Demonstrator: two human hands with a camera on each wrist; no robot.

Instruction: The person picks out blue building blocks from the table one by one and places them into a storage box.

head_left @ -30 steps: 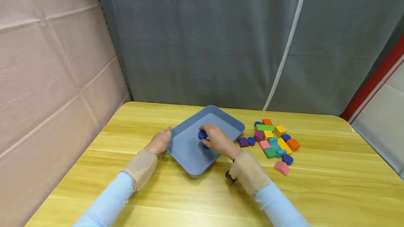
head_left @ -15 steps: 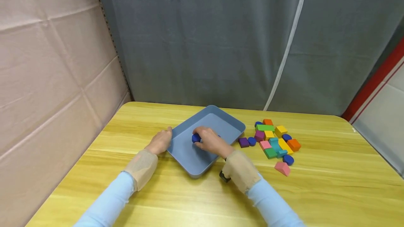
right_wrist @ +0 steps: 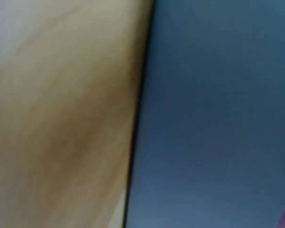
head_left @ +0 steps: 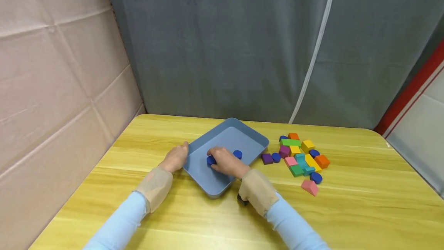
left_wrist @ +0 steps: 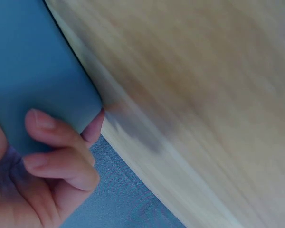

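In the head view a blue-grey tray (head_left: 209,180) lies askew on the wooden table. My left hand (head_left: 176,158) grips its left corner; in the left wrist view, curled fingers (left_wrist: 61,168) press on the tray's outer wall (left_wrist: 42,61). Over the tray floor, my right hand (head_left: 227,162) pinches a round dark blue block (head_left: 210,160) between thumb and fingers. A second round blue block (head_left: 237,154) lies in the tray, just behind that hand. The right wrist view is filled mostly by the tray's wall (right_wrist: 213,109), and the pinched block is out of sight there.
Right of the tray lies a loose cluster of coloured blocks, among them a purple block (head_left: 267,159), a light green bar (head_left: 290,142), a teal arch-like block (head_left: 301,161) and a pink wedge (head_left: 310,187). A grey curtain (head_left: 222,49) hangs behind the table (head_left: 364,188).
My right hand has moved left and toward me inside the tray with the round blue block, leaving the second blue block behind it in plain view. The left hand stays at the tray corner.
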